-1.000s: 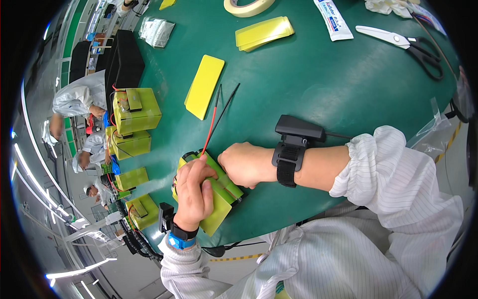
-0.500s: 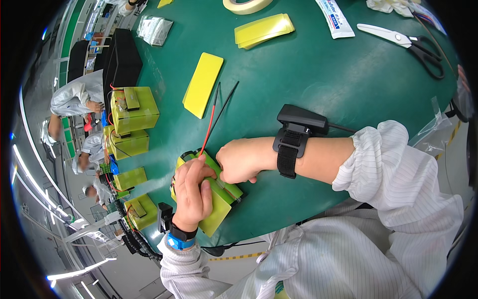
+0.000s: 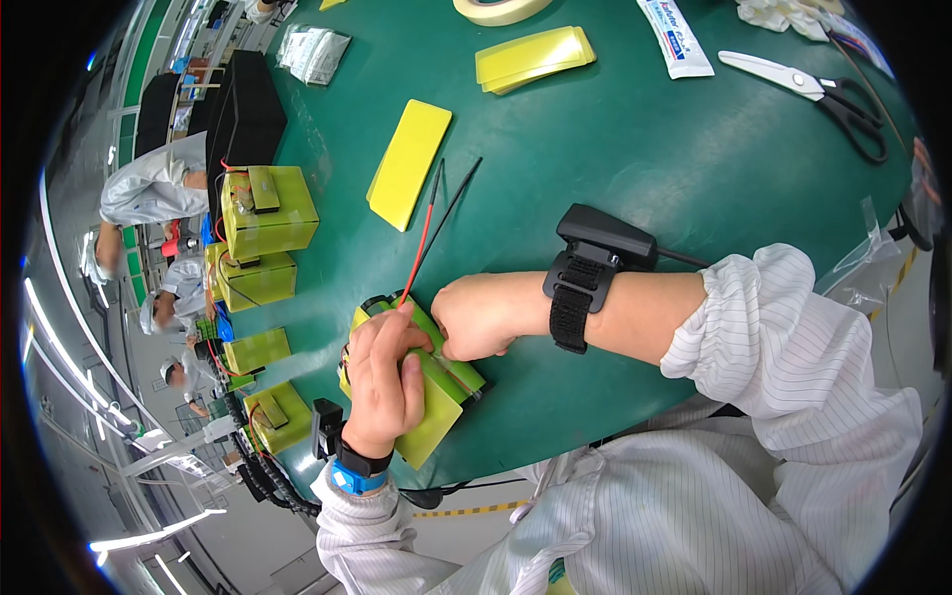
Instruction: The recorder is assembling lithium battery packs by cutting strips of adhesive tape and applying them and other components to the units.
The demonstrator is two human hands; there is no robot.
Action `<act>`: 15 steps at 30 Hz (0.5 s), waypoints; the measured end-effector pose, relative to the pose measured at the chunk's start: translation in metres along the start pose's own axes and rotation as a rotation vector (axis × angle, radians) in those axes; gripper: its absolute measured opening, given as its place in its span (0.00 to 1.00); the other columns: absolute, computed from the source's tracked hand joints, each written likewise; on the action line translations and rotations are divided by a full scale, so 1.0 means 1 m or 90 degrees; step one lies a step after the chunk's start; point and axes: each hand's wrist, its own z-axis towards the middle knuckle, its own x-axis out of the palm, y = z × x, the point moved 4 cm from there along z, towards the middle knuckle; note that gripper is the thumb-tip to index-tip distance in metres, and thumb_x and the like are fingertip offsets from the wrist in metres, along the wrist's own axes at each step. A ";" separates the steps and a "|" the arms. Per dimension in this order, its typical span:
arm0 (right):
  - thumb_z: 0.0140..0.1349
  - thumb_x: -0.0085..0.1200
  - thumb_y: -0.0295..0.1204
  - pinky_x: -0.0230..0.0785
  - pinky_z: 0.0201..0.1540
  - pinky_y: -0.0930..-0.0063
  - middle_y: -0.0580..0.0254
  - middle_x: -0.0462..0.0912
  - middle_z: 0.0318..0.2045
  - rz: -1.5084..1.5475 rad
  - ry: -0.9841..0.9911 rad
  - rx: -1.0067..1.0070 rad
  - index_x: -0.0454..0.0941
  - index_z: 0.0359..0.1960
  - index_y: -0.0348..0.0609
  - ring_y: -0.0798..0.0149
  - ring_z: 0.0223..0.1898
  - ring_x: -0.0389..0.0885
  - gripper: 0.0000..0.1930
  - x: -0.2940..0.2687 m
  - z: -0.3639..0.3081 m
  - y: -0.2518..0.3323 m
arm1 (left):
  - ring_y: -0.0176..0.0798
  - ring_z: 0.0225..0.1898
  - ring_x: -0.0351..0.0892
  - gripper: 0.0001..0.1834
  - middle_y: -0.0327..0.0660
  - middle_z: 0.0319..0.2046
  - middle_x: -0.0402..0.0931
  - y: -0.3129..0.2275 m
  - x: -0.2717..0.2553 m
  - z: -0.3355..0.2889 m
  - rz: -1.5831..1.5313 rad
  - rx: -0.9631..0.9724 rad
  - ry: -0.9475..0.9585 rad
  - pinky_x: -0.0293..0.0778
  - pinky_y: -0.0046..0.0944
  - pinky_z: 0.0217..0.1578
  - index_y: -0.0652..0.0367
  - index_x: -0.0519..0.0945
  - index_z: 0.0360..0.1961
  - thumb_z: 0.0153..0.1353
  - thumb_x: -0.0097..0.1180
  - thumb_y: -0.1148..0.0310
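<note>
A battery pack of green-wrapped cells [image 3: 462,373] lies on the green table close to my body. A yellow-green insulation sheet [image 3: 432,426] sits along its near side. My left hand [image 3: 382,372] is closed over the pack and sheet, fingers bent on top and thumb alongside. From the right, my right hand [image 3: 478,315] presses its curled fingers against the pack's top; whatever its fingertips hold is hidden. A red wire [image 3: 421,248] and a black wire [image 3: 458,196] stick out from the pack's far end, beside my left fingertips.
Yellow sheets [image 3: 410,164] lie beyond the wires, with another stack [image 3: 535,59] farther back. Tape [image 3: 501,12], a white tube [image 3: 676,40] and scissors [image 3: 818,91] are at the far side. Finished-looking yellow packs [image 3: 268,208] line the left edge, where people work beyond.
The view has shifted slightly, so the table items sit a little differently in the picture. Both hands stay on the battery pack with hardly any visible movement.
</note>
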 end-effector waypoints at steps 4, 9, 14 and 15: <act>0.54 0.50 0.32 0.70 0.24 0.59 0.51 0.76 0.12 -0.017 0.002 0.000 0.75 0.14 0.32 0.53 0.17 0.77 0.16 0.002 0.004 0.001 | 0.51 0.40 0.74 0.29 0.46 0.30 0.79 -0.001 -0.001 -0.001 -0.002 -0.004 0.001 0.67 0.47 0.45 0.71 0.66 0.58 0.50 0.48 0.83; 0.53 0.50 0.33 0.70 0.24 0.59 0.49 0.76 0.12 -0.025 0.012 0.001 0.75 0.14 0.32 0.53 0.17 0.77 0.16 0.007 0.014 -0.003 | 0.51 0.40 0.74 0.30 0.46 0.30 0.78 -0.001 -0.001 -0.001 -0.006 -0.010 0.000 0.67 0.47 0.45 0.71 0.66 0.58 0.49 0.48 0.84; 0.53 0.51 0.34 0.68 0.22 0.60 0.51 0.74 0.11 -0.018 0.024 -0.003 0.74 0.13 0.32 0.54 0.15 0.75 0.17 0.003 0.006 0.002 | 0.51 0.40 0.75 0.30 0.46 0.31 0.78 -0.001 -0.001 0.001 -0.006 -0.006 -0.001 0.67 0.48 0.45 0.71 0.66 0.58 0.48 0.48 0.85; 0.54 0.51 0.34 0.68 0.21 0.60 0.52 0.74 0.11 -0.011 0.024 -0.008 0.73 0.13 0.33 0.55 0.15 0.75 0.17 0.004 0.006 0.002 | 0.51 0.40 0.75 0.30 0.46 0.31 0.78 -0.001 -0.001 0.001 -0.007 -0.007 -0.001 0.67 0.48 0.45 0.71 0.66 0.58 0.48 0.48 0.84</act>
